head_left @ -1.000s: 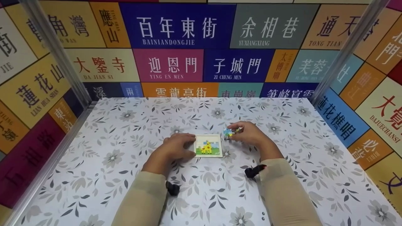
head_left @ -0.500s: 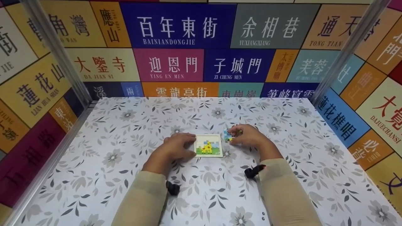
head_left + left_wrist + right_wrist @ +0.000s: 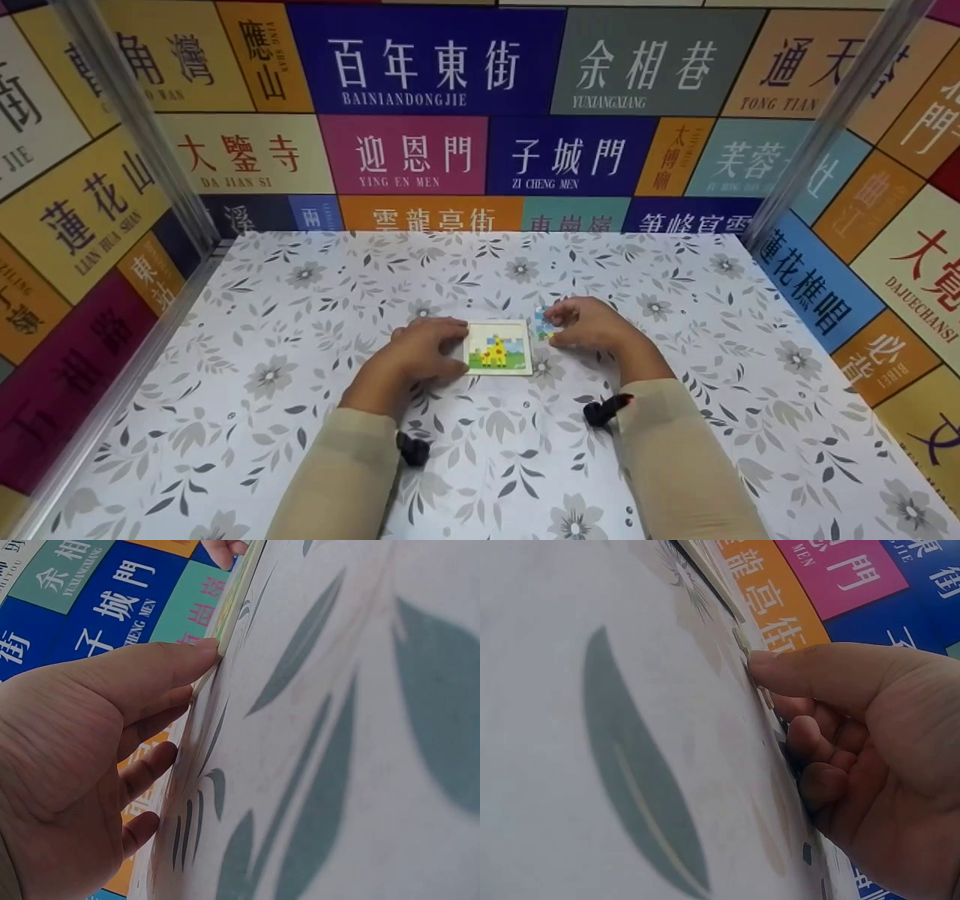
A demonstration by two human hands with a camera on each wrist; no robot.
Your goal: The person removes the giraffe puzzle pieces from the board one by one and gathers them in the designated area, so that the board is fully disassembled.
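A small jigsaw puzzle tray (image 3: pixel 499 324) with a pale rim lies flat on the table. Its lower part shows a yellow giraffe picture on green and blue, while its upper part is bare. My left hand (image 3: pixel 424 349) grips the tray's left edge, thumb near the front corner; the left wrist view shows the thumb (image 3: pixel 199 656) against that thin edge. Just right of the tray, my right hand (image 3: pixel 589 324) pinches a blue and green puzzle piece (image 3: pixel 543 321) low at the table. In the right wrist view the thumb (image 3: pixel 769 669) lies on it, and the fingers partly hide it.
A white cloth with grey leaves and flowers covers the table (image 3: pixel 480 465). Panels with printed signs (image 3: pixel 427 67) stand behind and at both sides. Metal posts (image 3: pixel 840 120) rise at the back corners. Small black cameras (image 3: pixel 413 450) are worn at both wrists.
My right hand has lowered slightly, and the puzzle pieces at its fingertips have turned and now sit flatter and more hidden. The left hand and the tray have stayed in place.
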